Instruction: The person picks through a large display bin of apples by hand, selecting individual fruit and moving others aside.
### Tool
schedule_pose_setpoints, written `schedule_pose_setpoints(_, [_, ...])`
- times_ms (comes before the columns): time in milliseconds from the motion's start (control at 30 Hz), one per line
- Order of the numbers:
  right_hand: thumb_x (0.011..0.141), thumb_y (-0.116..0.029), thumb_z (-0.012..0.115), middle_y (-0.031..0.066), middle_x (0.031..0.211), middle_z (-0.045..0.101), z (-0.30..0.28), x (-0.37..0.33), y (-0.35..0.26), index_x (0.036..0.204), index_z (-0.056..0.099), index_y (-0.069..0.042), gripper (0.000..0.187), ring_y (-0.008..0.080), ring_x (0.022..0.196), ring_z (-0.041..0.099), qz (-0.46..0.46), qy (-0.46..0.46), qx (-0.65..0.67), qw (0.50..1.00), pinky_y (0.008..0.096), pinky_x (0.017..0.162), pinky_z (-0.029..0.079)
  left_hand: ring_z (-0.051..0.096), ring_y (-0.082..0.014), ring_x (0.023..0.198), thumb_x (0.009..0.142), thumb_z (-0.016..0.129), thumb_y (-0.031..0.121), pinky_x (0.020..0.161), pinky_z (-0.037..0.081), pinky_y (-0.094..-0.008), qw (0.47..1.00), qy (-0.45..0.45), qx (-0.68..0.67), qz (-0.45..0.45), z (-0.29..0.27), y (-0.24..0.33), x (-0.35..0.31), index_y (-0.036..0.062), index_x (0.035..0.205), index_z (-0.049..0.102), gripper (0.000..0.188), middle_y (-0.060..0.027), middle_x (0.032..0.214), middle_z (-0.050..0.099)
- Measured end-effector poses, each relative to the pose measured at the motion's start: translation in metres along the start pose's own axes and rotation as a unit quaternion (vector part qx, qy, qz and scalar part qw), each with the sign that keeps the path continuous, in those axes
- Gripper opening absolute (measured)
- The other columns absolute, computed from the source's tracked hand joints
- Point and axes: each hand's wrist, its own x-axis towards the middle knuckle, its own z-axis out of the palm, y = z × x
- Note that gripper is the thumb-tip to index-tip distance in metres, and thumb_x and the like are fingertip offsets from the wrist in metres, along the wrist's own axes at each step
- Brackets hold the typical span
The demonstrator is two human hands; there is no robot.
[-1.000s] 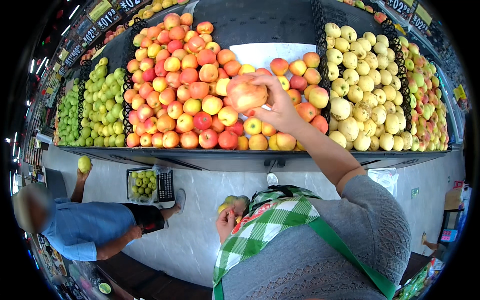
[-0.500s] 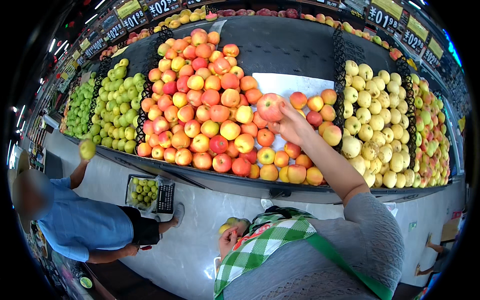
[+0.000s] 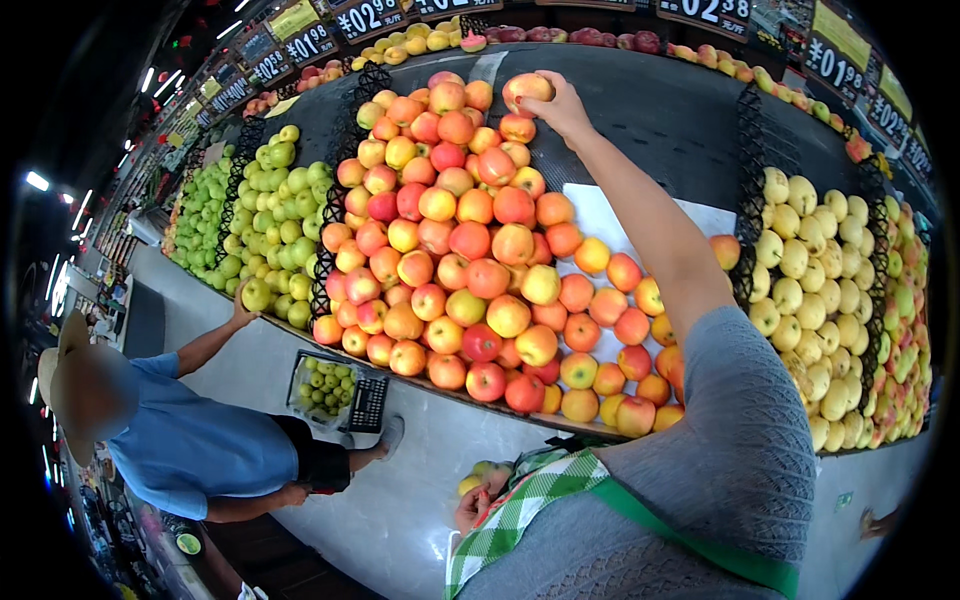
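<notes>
My right arm reaches far over the fruit stand. At its end, my right hand [image 3: 560,105] has its fingers closed round a red-and-yellow apple [image 3: 525,92]. This apple is by the upper right edge of a big heap of red-and-yellow apples [image 3: 470,240]; whether it touches them I cannot tell. Low in front of me, my left hand [image 3: 475,508] is drawn up at the green checked apron [image 3: 530,510] with its fingers curled. Yellowish fruit [image 3: 480,475] shows just beyond it, partly hidden. What the left fingers grip cannot be made out.
Black lattice dividers [image 3: 745,180] separate the heap from yellow pears [image 3: 800,260] and green apples [image 3: 285,210]. A white sheet [image 3: 700,215] lies on the dark slope. At left a person in blue [image 3: 200,430] touches a green apple beside a basket of fruit [image 3: 325,387].
My right hand has carried the apple up and away from the front to the heap's top. The view has shifted. The other person's hand has come to the green apples.
</notes>
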Motion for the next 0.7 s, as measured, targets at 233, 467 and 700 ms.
schedule_pose_setpoints(233, [0.065, -0.037, 0.081, 0.0223, 0.121, 0.058, 0.068, 0.064, 0.056, 0.128, 0.054, -0.007, 0.074, 0.0352, 0.115, 0.057, -0.014, -0.032, -0.152, 0.988, 0.0401, 0.098, 0.047, 0.063, -0.0098, 0.074, 0.095, 0.065, 0.022, 0.069, 0.051, -0.0236, 0.995, 0.062, -0.003, -0.078, -0.014, -0.056, -0.008, 0.0023, 0.117, 0.064, 0.029, -0.0050, 0.089, 0.070])
schedule_pose_setpoints(467, [0.080, -0.034, 0.069, 0.0203, 0.125, 0.058, 0.065, 0.083, 0.120, 0.128, 0.055, -0.005, 0.059, 0.0359, 0.118, 0.055, -0.104, -0.070, -0.200, 0.972, 0.0407, 0.100, 0.046, 0.058, -0.0073, 0.081, 0.095, 0.065, 0.018, 0.074, 0.047, -0.0220, 0.996, 0.049, 0.080, -0.005, 0.010, -0.017, -0.001, 0.0012, 0.114, 0.065, 0.025, -0.0019, 0.096, 0.066])
schedule_pose_setpoints(700, [0.080, -0.030, 0.070, 0.0266, 0.119, 0.058, 0.068, 0.053, 0.105, 0.122, 0.054, -0.001, 0.053, 0.0399, 0.112, 0.056, -0.172, -0.016, -0.112, 0.979, 0.0435, 0.097, 0.046, 0.057, -0.0159, 0.107, 0.096, 0.064, 0.019, 0.096, 0.043, -0.0290, 0.993, 0.060, 0.089, -0.043, -0.001, -0.034, -0.011, -0.0023, 0.114, 0.064, 0.028, -0.0094, 0.114, 0.065])
